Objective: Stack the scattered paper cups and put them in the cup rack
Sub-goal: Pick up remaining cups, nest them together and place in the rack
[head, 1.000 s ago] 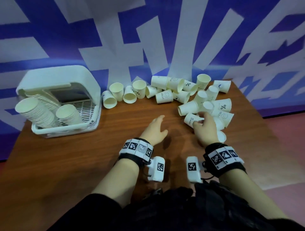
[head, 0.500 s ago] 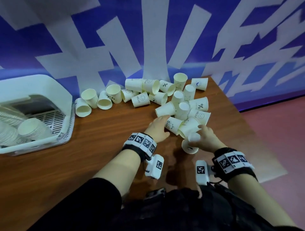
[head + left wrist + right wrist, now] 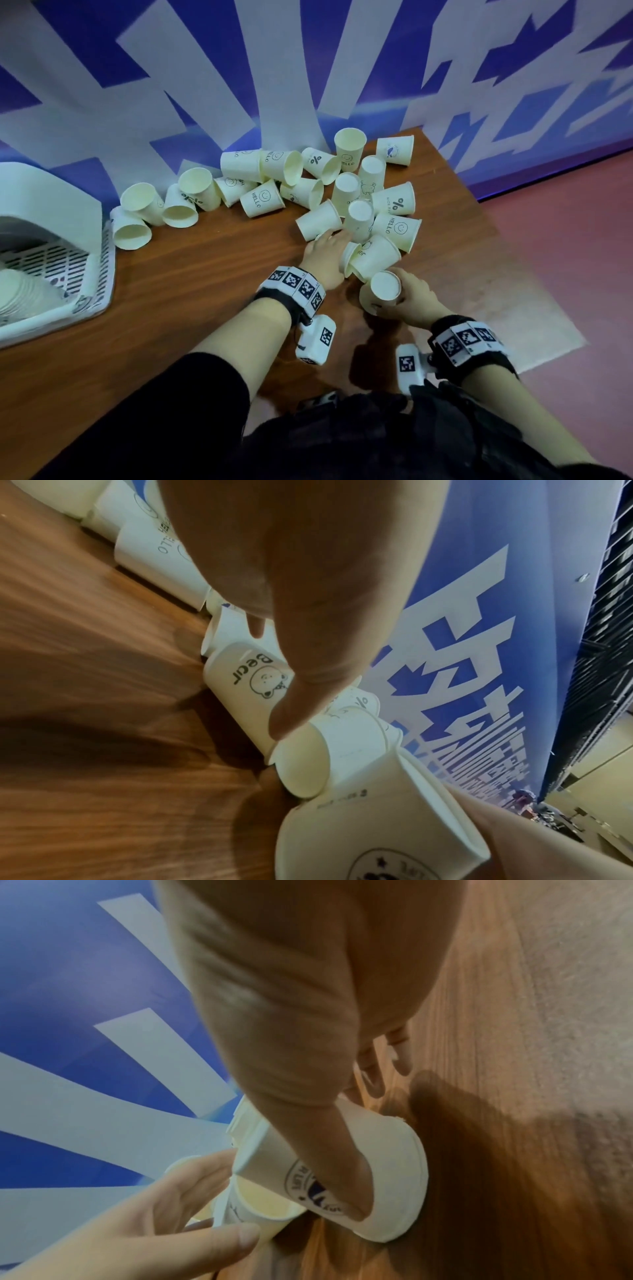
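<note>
While most paper cups [image 3: 263, 202] lie scattered along the desk [image 3: 191, 284] back edge, gathering is the step in hand. Right hand [image 3: 409, 301] grips an inverted cup [image 3: 383, 291], fingers curled round its wall, just off the desk. Left hand [image 3: 325, 255], fingers fairly straight, rests against a tipped cup [image 3: 371, 257] in the heap; no clear grip. Cup rack [image 3: 51, 240] at far left, well apart, partly filled. Next, likely: nest the tipped cup with the held one, mouths aligned.

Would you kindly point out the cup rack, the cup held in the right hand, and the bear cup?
cup rack [image 3: 102, 274]: head view, right wall.
held cup [image 3: 385, 286]: head view, base.
bear cup [image 3: 246, 677]: left wrist view, printed side.
</note>
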Available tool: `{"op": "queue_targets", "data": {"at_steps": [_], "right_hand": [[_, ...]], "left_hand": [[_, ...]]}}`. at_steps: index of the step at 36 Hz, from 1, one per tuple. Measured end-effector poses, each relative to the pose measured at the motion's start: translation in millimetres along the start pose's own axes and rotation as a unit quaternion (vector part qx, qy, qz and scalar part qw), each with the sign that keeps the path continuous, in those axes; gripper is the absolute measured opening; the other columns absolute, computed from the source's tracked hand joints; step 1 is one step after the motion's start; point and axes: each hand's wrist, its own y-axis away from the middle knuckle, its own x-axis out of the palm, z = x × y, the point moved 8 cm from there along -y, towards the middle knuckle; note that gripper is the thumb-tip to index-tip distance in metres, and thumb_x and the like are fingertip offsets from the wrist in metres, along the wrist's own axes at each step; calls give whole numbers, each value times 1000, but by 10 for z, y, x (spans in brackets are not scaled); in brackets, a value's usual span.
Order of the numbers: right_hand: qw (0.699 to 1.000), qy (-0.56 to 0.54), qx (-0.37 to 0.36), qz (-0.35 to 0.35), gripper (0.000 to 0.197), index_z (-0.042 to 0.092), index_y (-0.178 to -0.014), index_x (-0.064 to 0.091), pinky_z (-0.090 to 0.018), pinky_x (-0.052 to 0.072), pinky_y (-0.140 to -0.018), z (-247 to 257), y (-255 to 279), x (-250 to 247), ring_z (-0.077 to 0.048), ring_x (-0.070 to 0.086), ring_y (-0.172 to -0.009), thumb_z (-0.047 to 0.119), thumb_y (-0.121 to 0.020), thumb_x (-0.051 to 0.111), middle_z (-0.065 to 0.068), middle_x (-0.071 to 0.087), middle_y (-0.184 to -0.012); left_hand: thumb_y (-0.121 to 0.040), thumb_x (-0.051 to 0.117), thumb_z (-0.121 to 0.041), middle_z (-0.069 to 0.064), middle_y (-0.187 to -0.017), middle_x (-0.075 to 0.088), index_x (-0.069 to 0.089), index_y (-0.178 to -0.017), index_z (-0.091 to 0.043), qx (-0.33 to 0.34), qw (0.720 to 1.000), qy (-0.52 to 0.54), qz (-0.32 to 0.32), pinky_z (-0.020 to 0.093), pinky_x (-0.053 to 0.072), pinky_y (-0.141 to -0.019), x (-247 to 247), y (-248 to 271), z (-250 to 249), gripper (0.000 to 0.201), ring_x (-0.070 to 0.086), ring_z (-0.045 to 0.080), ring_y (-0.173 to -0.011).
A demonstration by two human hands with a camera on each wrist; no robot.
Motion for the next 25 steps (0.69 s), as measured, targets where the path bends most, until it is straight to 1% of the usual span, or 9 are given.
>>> {"op": "queue_targets", "data": {"at_steps": [3, 7, 9, 11, 15, 17, 20, 22, 25], "right_hand": [[1000, 6, 2, 5, 101, 31, -126, 46, -45, 38, -100, -8, -16, 35, -28, 45, -118, 72, -34, 53, -3, 52, -121], [1000, -19, 18, 4, 106, 24, -128, 47, -45, 38, -102, -6, -25, 37, -28, 44, -120, 71, -33, 56, -6, 52, -124], [999, -26, 19, 7, 99, 19, -126, 49, -44, 39, -101, 45, -19, 20, -27, 47, -118, 65, -39, 66, -7, 53, -123], [999, -37, 22, 17, 82, 17, -122, 53, -43, 41, -99, 58, -16, 31, -26, 51, -115, 53, -52, 77, -6, 57, -120], [996, -64, 36, 46, 84, 27, -118, 52, -44, 44, -98, -31, -41, 143, -21, 52, -114, 59, -43, 71, 3, 59, -117], [995, -72, 31, 62, 77, 26, -119, 49, -41, 44, -98, 23, 1, 190, -19, 52, -113, 51, -50, 75, 3, 58, -117], [991, -103, 19, 87, 62, 21, -123, 45, -32, 42, -94, 105, 50, 264, -17, 54, -110, 22, -71, 78, 2, 58, -116], [990, -108, 10, 91, 60, 20, -125, 43, -30, 41, -91, 152, 56, 301, -17, 54, -109, 20, -74, 76, 2, 57, -115], [990, -99, -3, 97, 61, 19, -127, 44, -30, 42, -91, 246, 65, 353, -17, 53, -110, 24, -75, 76, 2, 57, -116]], "left_hand": [[-86, 55, -12, -2, -157, 21, 18, -151, -24, -8, 1000, -8, 12, 39, 6, -117, 45, 5, 10, 76, 7, 20, -146], [-84, 58, -15, -3, -149, 28, 25, -147, -29, -22, 998, -48, -17, 36, 16, -109, 38, 12, 60, 74, 21, 23, -136], [-82, 61, -20, -1, -142, 31, 25, -146, -31, -37, 997, -66, -18, 37, 20, -106, 52, 27, 104, 74, 26, 25, -130], [-80, 65, -25, 2, -133, 32, 28, -144, -31, -53, 995, -88, -7, 37, 22, -101, 93, 52, 157, 75, 28, 26, -124], [-76, 69, -29, 4, -127, 34, 38, -134, -28, -67, 992, -107, 7, 37, 26, -96, 169, 128, 235, 66, 32, 27, -118], [-75, 70, -31, 5, -131, 35, 38, -134, -25, -73, 991, -108, 11, 38, 27, -98, 189, 172, 274, 68, 32, 28, -122], [-75, 72, -34, 4, -134, 37, 37, -136, -21, -90, 992, -92, 15, 38, 27, -100, 191, 251, 363, 72, 32, 27, -125], [-73, 74, -35, 4, -134, 38, 38, -135, -19, -110, 991, -73, 21, 39, 27, -101, 180, 319, 450, 74, 34, 26, -126], [-72, 77, -35, 3, -134, 41, 39, -135, -19, -139, 989, -41, 25, 40, 27, -102, 135, 440, 598, 76, 36, 27, -126]]}}
